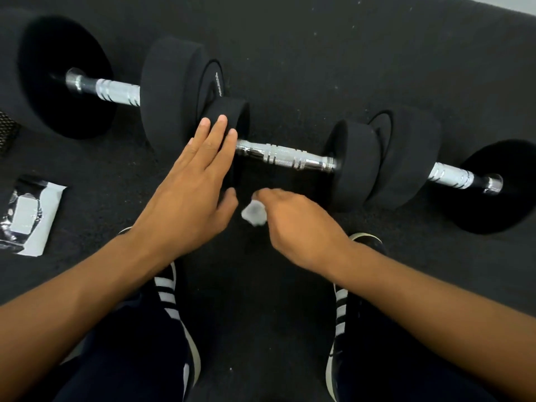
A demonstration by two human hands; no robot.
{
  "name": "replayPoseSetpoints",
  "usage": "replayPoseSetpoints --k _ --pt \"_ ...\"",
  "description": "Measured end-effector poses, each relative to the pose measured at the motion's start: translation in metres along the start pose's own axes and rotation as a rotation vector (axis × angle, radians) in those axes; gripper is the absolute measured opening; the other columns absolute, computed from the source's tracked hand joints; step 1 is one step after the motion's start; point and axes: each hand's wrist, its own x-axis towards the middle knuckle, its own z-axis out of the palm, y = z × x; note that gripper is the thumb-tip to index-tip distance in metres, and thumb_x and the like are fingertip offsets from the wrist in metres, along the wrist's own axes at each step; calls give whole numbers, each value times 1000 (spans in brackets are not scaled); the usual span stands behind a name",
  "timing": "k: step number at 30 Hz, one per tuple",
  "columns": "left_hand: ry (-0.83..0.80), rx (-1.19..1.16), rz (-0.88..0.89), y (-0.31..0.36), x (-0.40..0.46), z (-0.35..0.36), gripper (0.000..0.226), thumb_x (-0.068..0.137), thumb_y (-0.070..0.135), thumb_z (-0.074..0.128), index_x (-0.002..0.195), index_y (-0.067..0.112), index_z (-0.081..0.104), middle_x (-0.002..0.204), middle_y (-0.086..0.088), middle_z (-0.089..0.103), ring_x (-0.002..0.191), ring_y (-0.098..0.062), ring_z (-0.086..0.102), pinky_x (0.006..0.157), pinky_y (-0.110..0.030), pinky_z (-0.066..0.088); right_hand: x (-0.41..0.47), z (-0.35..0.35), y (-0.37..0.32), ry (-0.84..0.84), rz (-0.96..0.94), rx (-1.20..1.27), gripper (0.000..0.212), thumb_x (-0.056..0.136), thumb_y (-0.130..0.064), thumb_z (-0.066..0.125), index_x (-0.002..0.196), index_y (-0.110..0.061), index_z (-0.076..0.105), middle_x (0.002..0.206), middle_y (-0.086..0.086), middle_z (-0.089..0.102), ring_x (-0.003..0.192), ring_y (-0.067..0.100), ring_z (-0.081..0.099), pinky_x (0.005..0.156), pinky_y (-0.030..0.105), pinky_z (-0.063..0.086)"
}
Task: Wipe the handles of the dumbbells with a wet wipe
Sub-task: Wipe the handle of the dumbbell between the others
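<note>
Left hand (pixel 191 181): fingers straight, flat against the middle dumbbell's (pixel 285 158) left weight.
Right hand (pixel 298 227): fingers curled, gripping a crumpled wet wipe (pixel 253 213).
Wipe position: just below the chrome handle (pixel 282 156), apart from it.
Surface: black floor mat (pixel 319 53).

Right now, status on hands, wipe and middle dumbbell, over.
Left hand open, flat against middle dumbbell left weight. Right hand pinching crumpled wet wipe, short of the handle. Handle unobstructed.

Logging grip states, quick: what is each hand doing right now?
Left hand: open, fingers straight on the middle dumbbell's weight.
Right hand: closed, holding the wet wipe.
</note>
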Motion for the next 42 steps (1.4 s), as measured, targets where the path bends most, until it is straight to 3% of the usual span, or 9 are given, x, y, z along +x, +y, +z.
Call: replayPoseSetpoints --k 5,9,12,16,21,24,29,33,42 --pt "118 -348 -78 27 -7 -12 60 96 38 57 152 20 46 154 5 46 143 -9 40 113 -8 26 2 -16 8 173 126 645 31 106 -13 44 116 -28 68 106 -8 70 96 8 67 82 32 59" --pt "14 -559 -265 36 4 -16 32 89 46 69 119 36 65 109 18 71 97 1 67 88 -28 58 2 -29 9 226 172 1120 31 106 -9 45 111 -24 71 114 3 70 101 17 69 83 42 63" --pt "27 -663 -357 31 20 -19 24 82 49 72 89 28 65 83 9 75 79 -11 73 76 -45 61 0 -39 16 394 99 866 30 101 -6 51 116 -22 71 111 -5 73 101 14 70 87 41 61" --pt "237 -292 -29 25 49 -36 15 85 29 64 84 17 56 95 3 66 85 -13 61 75 -27 49 -5 -54 35 815 89 235 33 93 -4 54 119 -16 70 114 -7 71 109 10 62 97 22 46" --pt "42 252 349 26 78 -12 15 88 20 58 96 9 51 99 -18 64 84 -40 61 81 -50 48 5 -42 61 707 205 -22 42 90 -3 50 128 -11 63 131 6 62 126 28 51 107 40 41" --pt "-82 488 307 28 73 20 31 97 13 24 114 5 49 112 -27 66 100 -42 66 115 -51 35 6 -30 66 701 172 -105 42 90 0 47 129 -5 63 135 15 58 133 35 48 115 47 37" --pt "-136 560 300 26 41 44 61 99 13 -3 154 -7 13 163 -37 8 153 -47 19 126 -52 19 5 -26 71 702 149 -163 42 93 -3 46 131 -5 62 142 17 55 140 36 45 118 49 34" --pt "-178 517 307 25 27 46 64 100 18 3 156 5 -26 165 -32 -13 156 -43 -5 128 -50 6 6 -22 71 712 151 -229 42 95 -4 44 134 -5 60 147 20 52 142 38 43 118 52 34" --pt "-305 414 182 43 74 31 79 104 32 41 162 7 -7 169 -24 6 157 -38 9 127 -45 10 8 -22 73 722 148 -246 43 97 -4 41 136 -3 58 151 21 50 144 37 42 119 53 33"
